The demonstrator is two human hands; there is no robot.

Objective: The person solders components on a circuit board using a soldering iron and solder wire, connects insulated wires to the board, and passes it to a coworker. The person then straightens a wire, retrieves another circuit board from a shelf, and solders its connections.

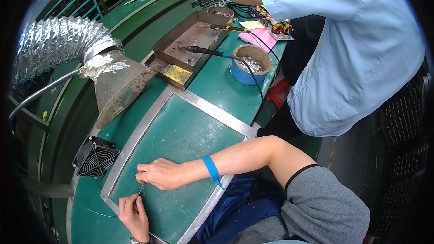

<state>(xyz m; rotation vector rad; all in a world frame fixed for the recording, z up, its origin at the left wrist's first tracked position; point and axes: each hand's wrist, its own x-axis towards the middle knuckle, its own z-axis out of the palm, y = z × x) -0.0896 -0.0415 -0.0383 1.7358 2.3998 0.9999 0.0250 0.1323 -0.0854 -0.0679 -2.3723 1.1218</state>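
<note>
Hands [134, 216] [163, 174] (two) pinching wire [142, 189], two soldering irons [207, 51] [228, 28]

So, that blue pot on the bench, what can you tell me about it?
The pot is round, thick-walled and open-topped, blue outside, with a grubby brownish rim and inner wall. Loose silvery bits lie inside. It stands upright on the green bench, near a long brown tray. A black cord from a soldering iron crosses over it; whether they touch is unclear. No hand is on it.
</note>
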